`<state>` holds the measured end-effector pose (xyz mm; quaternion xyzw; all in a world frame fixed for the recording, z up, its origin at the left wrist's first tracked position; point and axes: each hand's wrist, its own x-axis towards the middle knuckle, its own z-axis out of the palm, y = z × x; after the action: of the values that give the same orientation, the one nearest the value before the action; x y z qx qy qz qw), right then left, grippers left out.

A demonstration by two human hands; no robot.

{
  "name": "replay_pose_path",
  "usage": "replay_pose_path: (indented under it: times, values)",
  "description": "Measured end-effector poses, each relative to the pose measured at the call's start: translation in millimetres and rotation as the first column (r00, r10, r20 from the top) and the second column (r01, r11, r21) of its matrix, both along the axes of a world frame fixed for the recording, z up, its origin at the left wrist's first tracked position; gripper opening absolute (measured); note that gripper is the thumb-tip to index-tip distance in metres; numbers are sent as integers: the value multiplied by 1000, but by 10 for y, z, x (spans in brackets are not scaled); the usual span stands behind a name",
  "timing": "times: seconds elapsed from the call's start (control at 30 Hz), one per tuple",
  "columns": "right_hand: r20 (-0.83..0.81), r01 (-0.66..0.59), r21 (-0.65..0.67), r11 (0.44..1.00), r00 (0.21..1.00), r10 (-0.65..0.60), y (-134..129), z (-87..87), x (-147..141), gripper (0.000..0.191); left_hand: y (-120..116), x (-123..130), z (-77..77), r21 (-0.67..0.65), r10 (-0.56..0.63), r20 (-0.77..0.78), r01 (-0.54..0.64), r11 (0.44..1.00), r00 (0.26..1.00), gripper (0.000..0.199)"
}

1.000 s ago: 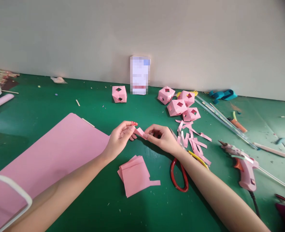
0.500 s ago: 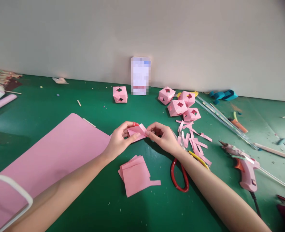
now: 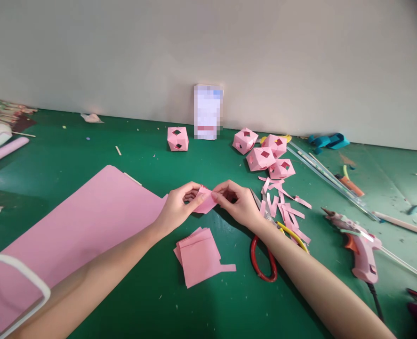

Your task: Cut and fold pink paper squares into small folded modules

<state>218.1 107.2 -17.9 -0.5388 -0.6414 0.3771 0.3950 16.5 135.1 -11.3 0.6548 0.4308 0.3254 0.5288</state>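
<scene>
Between my two hands is a small folded piece of pink paper (image 3: pixel 206 203), held just above the green table. My left hand (image 3: pixel 180 202) pinches its left side with the thumb on top; part of the paper is hidden by the fingers. The fingertips of my right hand (image 3: pixel 238 202) grip its right edge. Below lies a stack of pink paper squares (image 3: pixel 199 259) with a narrow strip sticking out at the right. Scissors with red and yellow handles (image 3: pixel 264 263) lie partly under my right forearm.
A large pink sheet (image 3: pixel 99 221) covers the left. Several faceted pink paper shapes with cut-outs (image 3: pixel 260 159) stand behind pink scraps (image 3: pixel 289 212). One more paper shape (image 3: pixel 177 140) sits beside a phone (image 3: pixel 207 113) against the wall. A pink glue gun (image 3: pixel 362 254) lies right.
The paper has been turned between my fingers, and its raised pointed flap no longer shows. My left thumb has moved further over it. The view has shifted slightly.
</scene>
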Motion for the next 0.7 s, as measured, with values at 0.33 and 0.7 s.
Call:
replay_pose_path:
  times: [0.33, 0.7]
  values:
    - [71, -41, 149, 988, 997, 31, -14, 38, -18, 10, -3, -14, -44, -40, 44, 38, -43, 998, 998, 24]
    - [52, -58, 247, 967, 998, 46, -15, 22, -15, 20, 28, -26, -57, -74, 101, 82, -95, 993, 991, 25]
